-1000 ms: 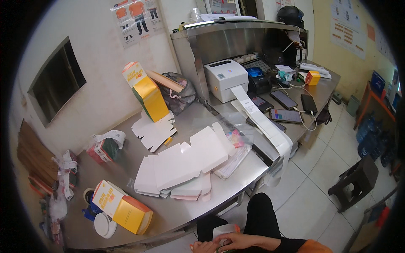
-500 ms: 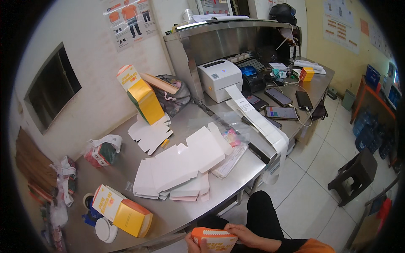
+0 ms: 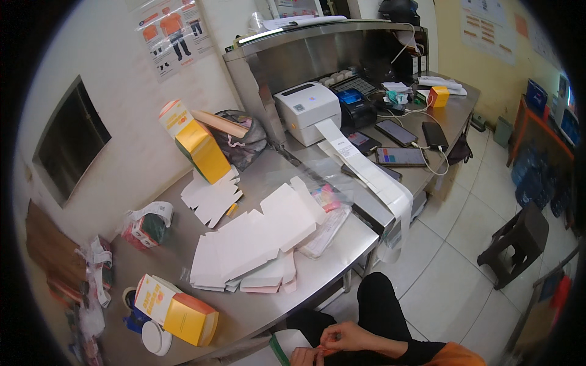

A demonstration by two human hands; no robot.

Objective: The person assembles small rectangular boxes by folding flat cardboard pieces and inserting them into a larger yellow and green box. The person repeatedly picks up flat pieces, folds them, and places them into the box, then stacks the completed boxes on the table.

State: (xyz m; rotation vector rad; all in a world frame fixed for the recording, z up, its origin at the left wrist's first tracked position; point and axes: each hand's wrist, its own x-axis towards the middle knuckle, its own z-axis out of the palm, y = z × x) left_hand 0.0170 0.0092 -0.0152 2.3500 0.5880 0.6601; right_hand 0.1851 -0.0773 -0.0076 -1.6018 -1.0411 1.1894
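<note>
Two bare hands are in view at the 6 o'clock edge of the head camera picture, close above the person's lap. The right hand has its fingers drawn together, pinching a small orange-edged part of a folded white and green cardboard carton. The left hand lies at the very bottom edge, touching the same carton; it is partly cut off, so I cannot tell whether its fingers are clamped or loose. The carton sits just below the rim of the curved stainless-steel table, at 7 o'clock from the right hand.

On the table, toward 11 o'clock from the hands, lies a spread stack of flat white die-cut carton blanks. A second, smaller pile of white carton blanks lies beyond it. At 9 o'clock from the hands, near the table's near edge, a made-up yellow and white box lies on its side. Another upright yellow and white box stands toward the wall at 11 o'clock, leaning.

At 12 o'clock a white label printer stands on the table, with a long strip of white printed labels running from it over the table edge. Two flat smartphones lie to the right of the strip. A dark plastic stool stands on the tiled floor at 2 o'clock.
</note>
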